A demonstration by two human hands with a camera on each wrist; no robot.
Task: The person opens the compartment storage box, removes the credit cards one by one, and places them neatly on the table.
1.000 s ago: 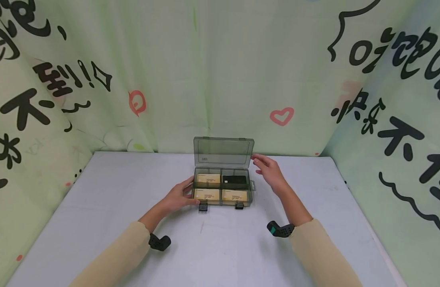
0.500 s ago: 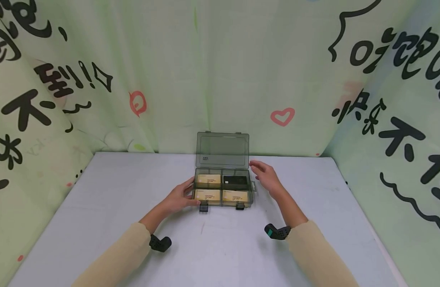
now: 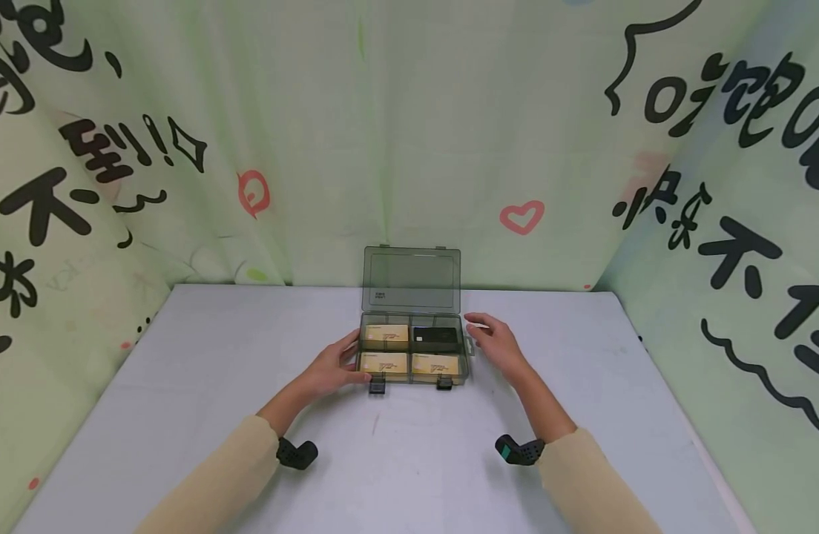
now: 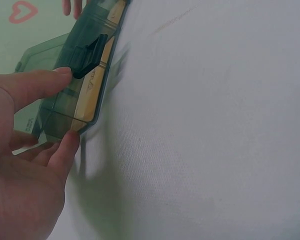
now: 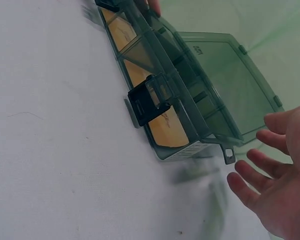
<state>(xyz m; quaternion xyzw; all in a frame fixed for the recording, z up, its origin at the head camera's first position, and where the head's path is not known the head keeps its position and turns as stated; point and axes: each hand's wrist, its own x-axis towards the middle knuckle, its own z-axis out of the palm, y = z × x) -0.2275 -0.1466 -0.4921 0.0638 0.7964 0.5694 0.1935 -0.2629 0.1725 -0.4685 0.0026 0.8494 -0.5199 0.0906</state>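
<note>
A see-through grey plastic storage box (image 3: 410, 383) stands on the table with its lid (image 3: 412, 278) raised at the back. My left hand (image 3: 329, 367) grips its left end, thumb at the front by a black latch (image 3: 377, 386) and fingers around the side. Three yellow cartons, one at back left (image 3: 386, 334) and two in front, a left carton (image 3: 383, 363) and a right carton (image 3: 436, 364), sit in separate compartments. A black flat item (image 3: 436, 335) lies in the back right one. My right hand (image 3: 499, 343), fingers loosely bent, hovers beside the box's right end, apart from it in the right wrist view.
The white tabletop (image 3: 409, 460) spreads around the box. Behind it and at both sides hang pale green curtains (image 3: 443, 133) with black lettering and red drawings. A hang tab (image 5: 229, 153) sticks out from the box's right end.
The lid has tipped farther back. My right hand has left the lid's right edge and come down beside the box. My left hand keeps its hold.
</note>
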